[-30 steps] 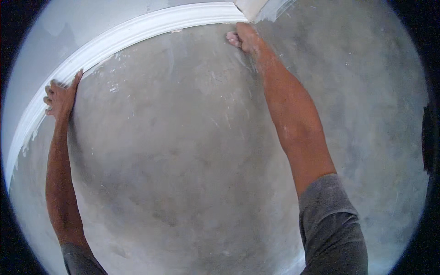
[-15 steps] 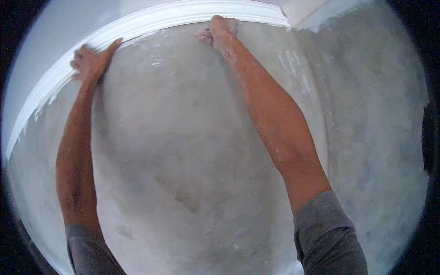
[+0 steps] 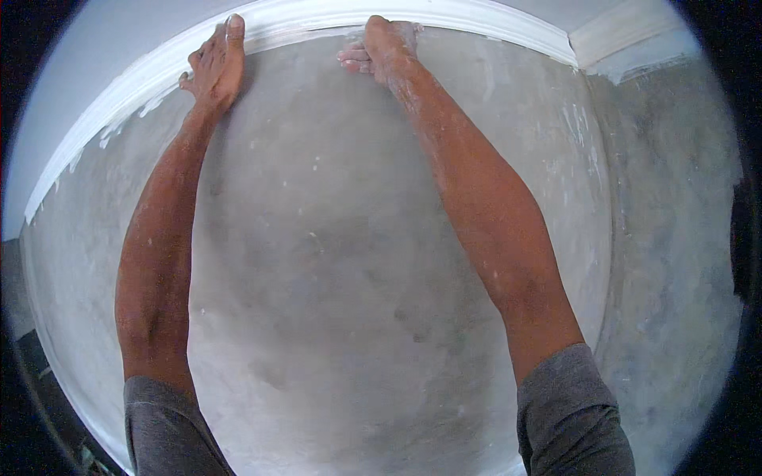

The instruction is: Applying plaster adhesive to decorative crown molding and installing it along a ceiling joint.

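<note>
A long white crown moulding (image 3: 317, 17) runs along the top of a grey plastered wall (image 3: 317, 198), curving with the lens. My left hand (image 3: 216, 67) lies against the moulding with its thumb pointing up and its fingers spread. Farther right, my right hand (image 3: 389, 51) is at the moulding's lower edge, its fingers curled and smeared with white paste. Whatever it may hold is hidden. White paste (image 3: 155, 103) marks the joint below the moulding left of my left hand.
The moulding ends at a corner on the right, where another wall (image 3: 675, 198) meets this one. A pale strip (image 3: 623, 36) continues beyond that corner, with white paste below it. Dark things (image 3: 55, 397) show at the lower left rim.
My left hand has moved right and up along the moulding, closer to my right hand. The view has shifted left, while my right hand stays at the lower edge.
</note>
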`<state>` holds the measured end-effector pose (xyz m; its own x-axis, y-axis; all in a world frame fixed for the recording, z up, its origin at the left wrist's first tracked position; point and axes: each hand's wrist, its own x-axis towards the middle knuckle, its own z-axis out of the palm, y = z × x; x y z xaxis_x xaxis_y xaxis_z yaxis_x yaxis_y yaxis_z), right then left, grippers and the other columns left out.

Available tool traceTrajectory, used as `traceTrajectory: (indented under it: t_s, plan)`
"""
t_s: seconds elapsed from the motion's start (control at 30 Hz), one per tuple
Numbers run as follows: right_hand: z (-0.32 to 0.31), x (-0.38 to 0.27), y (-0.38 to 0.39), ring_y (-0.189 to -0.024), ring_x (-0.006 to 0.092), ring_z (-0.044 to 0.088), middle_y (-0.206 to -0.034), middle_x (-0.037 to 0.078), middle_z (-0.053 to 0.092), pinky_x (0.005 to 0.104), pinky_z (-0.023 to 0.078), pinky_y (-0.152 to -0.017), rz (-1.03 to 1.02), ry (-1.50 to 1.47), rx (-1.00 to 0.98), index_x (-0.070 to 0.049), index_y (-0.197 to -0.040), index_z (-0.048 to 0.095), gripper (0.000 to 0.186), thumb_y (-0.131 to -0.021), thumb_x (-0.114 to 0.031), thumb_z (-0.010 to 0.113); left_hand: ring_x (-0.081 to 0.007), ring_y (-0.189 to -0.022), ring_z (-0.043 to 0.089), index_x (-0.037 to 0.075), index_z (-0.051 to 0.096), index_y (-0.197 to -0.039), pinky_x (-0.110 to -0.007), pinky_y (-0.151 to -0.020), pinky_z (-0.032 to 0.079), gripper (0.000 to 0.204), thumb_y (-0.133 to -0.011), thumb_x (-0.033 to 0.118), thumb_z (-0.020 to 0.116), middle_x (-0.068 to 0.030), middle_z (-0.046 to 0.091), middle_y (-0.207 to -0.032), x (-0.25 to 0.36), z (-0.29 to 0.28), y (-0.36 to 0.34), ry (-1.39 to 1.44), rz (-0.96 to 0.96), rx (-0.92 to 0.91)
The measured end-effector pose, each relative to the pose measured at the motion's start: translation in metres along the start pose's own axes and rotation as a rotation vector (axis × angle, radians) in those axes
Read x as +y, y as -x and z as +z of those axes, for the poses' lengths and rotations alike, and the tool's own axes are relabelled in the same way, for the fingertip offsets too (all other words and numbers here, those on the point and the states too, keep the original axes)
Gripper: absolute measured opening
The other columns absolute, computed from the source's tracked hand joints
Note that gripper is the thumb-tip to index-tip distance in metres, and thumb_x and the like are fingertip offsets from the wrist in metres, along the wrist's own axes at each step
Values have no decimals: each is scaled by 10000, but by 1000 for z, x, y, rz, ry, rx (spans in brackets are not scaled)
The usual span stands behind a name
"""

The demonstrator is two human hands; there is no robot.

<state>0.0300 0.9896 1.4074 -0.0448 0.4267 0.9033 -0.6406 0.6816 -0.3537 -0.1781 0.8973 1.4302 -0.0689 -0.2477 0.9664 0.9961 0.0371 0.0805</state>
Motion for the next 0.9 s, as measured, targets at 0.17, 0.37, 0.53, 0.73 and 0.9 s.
traceTrajectory:
  t_s: [0.17,0.37,0.53,0.73,0.9]
  plan:
    - [63,23,2,-696,342,683,-890,275,616,370,599,-523,-80,80,-105,152,-1139,353,403,-917,-184,373,-333,-1377,214,311,295,-1453,-646,-1062,50,769,-863,733,40,-71,350,-1473,-8,2,-1,98,77,3]
    - [141,25,28,-642,307,671,-867,256,611,383,589,-487,39,23,-85,131,-1080,442,361,-921,-187,381,-340,-1381,186,260,358,-1431,-621,-1067,-5,821,-852,744,33,-163,334,-1464,-29,-10,-11,297,3,-110]
    - [161,24,31,-509,205,578,-691,145,583,358,581,-480,0,248,-145,52,-844,569,312,-933,-197,404,-341,-1375,189,175,432,-1392,-609,-1070,1,885,-856,724,-8,-187,372,-1430,-33,-27,-22,470,-27,-229]
    - [86,-13,-19,-537,187,537,-764,106,550,370,582,-502,-324,-42,237,44,-919,502,232,-929,-163,397,-300,-1356,225,111,416,-1378,-645,-1048,15,780,-928,629,43,-175,467,-1347,-29,-21,-11,311,76,-122]
    - [140,-17,-23,-660,196,549,-778,138,531,363,582,-505,-164,13,107,42,-951,481,213,-903,-145,392,-276,-1348,243,133,405,-1379,-637,-1051,33,741,-938,613,53,-137,493,-1326,-31,-23,-6,274,81,-115]
